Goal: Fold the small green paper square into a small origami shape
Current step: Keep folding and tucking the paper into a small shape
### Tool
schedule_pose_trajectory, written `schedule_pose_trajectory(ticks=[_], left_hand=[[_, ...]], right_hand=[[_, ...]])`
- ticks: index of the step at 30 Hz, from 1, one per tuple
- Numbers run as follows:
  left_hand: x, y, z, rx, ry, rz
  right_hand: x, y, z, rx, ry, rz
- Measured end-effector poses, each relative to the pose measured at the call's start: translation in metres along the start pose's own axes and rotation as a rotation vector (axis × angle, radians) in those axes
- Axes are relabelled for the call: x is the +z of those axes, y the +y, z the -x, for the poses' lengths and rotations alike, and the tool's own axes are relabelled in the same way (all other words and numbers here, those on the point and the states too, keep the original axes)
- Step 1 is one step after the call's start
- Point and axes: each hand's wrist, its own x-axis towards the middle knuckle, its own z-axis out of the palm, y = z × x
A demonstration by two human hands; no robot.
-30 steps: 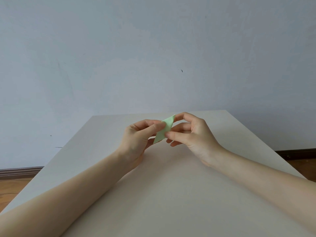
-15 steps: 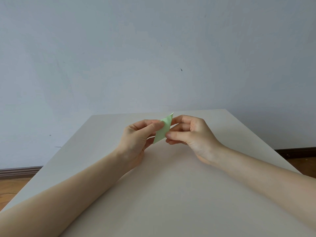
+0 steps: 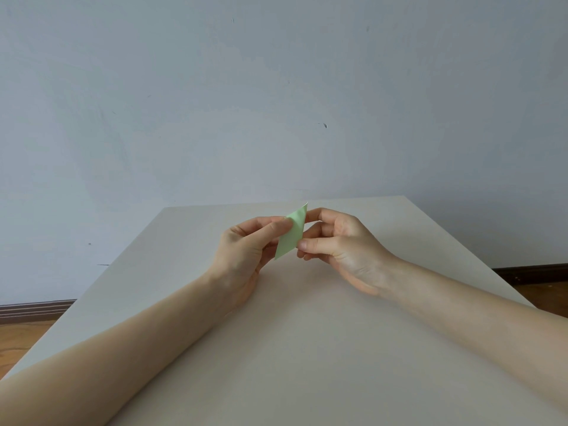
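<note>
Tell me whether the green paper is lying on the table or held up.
Held up: both hands pinch the green paper above the table.

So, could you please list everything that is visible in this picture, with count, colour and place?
green paper: one, pale green, folded, held up above the table between both hands
table: one, off-white, fills the lower half of the view
wall: one, pale grey-blue with small marks, behind the table
floor: wooden, brown, seen at both sides of the table
skirting board: dark, at the foot of the wall
left hand: one, pinches the paper's left edge
right hand: one, fingers pinch the paper's right edge
</note>
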Motion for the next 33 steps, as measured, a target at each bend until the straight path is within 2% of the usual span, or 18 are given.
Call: schedule_pose_trajectory(ticks=[15, 23, 33], left_hand=[[-0.0018, 0.0012, 0.0002, -0.006, -0.01, -0.017], [-0.0005, -0.0003, 0.0008, 0.023, -0.015, -0.078], [-0.0013, 0.0003, 0.0018, 0.04, -0.035, -0.123]], right_hand=[[-0.0012, -0.0001, -0.0001, 0.015, 0.051, -0.122], [-0.0013, -0.0007, 0.0003, -0.012, 0.091, -0.081], [-0.0043, -0.0022, 0.0007, 0.046, 0.09, -0.094]])
